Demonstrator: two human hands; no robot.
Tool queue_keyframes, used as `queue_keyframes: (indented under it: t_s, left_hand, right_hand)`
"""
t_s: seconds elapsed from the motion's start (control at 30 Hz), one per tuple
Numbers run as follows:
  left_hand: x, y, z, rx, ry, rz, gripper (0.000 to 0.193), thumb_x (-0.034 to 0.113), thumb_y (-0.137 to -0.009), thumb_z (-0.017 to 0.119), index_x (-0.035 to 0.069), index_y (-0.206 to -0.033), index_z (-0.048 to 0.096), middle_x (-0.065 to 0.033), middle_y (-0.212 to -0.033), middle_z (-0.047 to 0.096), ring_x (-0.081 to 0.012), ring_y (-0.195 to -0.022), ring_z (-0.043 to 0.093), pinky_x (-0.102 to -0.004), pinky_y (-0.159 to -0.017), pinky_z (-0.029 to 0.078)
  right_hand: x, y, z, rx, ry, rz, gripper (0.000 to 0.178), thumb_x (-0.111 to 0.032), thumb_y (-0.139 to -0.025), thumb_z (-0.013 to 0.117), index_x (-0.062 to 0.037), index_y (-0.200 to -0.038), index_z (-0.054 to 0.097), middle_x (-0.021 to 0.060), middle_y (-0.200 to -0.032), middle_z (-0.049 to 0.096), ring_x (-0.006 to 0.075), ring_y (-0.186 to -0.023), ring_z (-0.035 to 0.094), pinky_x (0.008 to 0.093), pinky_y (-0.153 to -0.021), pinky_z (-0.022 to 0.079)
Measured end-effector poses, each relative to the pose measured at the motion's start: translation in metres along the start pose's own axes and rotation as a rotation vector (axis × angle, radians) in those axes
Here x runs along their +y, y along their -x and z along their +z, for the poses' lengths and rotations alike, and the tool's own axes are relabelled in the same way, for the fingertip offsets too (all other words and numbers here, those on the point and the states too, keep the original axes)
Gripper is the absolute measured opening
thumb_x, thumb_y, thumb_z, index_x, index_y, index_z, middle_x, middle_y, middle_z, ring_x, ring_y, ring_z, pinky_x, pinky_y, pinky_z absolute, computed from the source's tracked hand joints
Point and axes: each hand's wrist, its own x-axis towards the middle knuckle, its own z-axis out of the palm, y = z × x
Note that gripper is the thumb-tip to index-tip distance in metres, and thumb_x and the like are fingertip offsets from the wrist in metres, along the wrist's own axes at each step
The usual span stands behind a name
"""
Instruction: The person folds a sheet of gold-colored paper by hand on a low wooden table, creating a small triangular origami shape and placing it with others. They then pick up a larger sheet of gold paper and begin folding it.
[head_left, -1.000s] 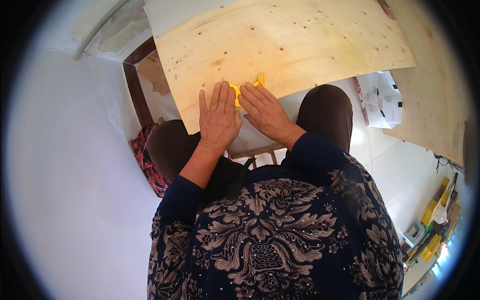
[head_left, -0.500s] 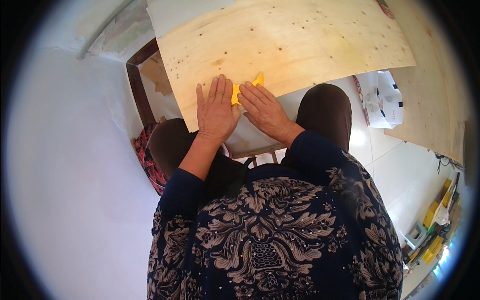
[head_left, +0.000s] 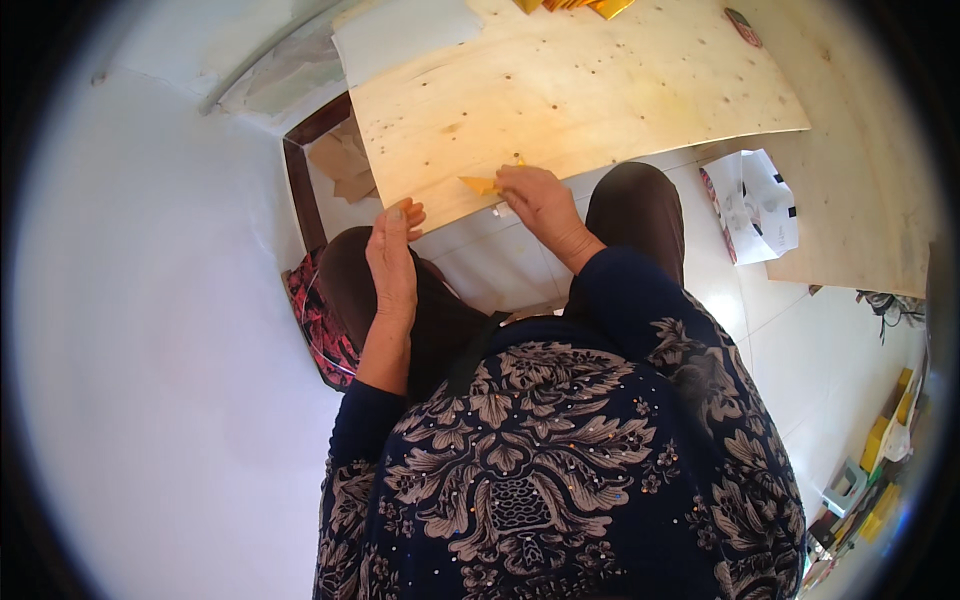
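A small piece of folded golden-yellow paper (head_left: 480,186) is at the near edge of the wooden board (head_left: 600,90), its pointed end sticking out to the left of my right hand (head_left: 543,207). The right fingers are closed on it and hide its middle; another yellow tip shows just above them. My left hand (head_left: 393,255) is by the board's near left corner, turned on its side over my left knee. Its fingers are loosely bent and slightly apart, and I see nothing in them.
More golden folded paper (head_left: 575,5) lies at the board's far edge. A pale sheet (head_left: 405,40) covers its far left corner; a small red and dark object (head_left: 743,27) lies far right. A white bag (head_left: 755,205) stands on the floor right of my knee. Brown cardboard (head_left: 343,165) is at left.
My left hand has lifted off the board and drawn back toward my left knee. The right hand has gone from lying flat to gripping the folded paper. More golden paper shows at the far edge.
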Motion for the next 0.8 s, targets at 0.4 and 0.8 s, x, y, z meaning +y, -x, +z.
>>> queue_keyframes:
  t_s: [0.4, 0.8]
  left_hand:
    - [0.063, 0.027, 0.069, -0.126, 0.312, -0.066, 0.029, 0.02, -0.085, 0.073, 0.003, -0.106, 0.063, -0.0027, -0.089, 0.066, -0.0103, -0.077, 0.063, -0.0233, -0.072, 0.047]
    - [0.089, 0.021, 0.036, -0.308, 0.022, 0.011, 0.024, 0.019, -0.081, 0.075, 0.002, -0.096, 0.067, -0.0029, -0.081, 0.065, -0.0093, -0.07, 0.058, -0.0231, -0.066, 0.046]
  right_hand:
    - [-0.095, -0.015, -0.053, 0.358, -1.703, 0.752, 0.017, -0.018, -0.099, 0.057, -0.0043, -0.108, 0.055, 0.0079, -0.106, 0.063, 0.017, -0.098, 0.059, 0.033, -0.09, 0.049]
    - [-0.083, -0.024, -0.102, 0.075, -0.937, 0.541, 0.017, -0.02, -0.092, 0.067, -0.0034, -0.097, 0.068, -0.0037, -0.085, 0.064, 0.0048, -0.079, 0.055, 0.0201, -0.074, 0.044]
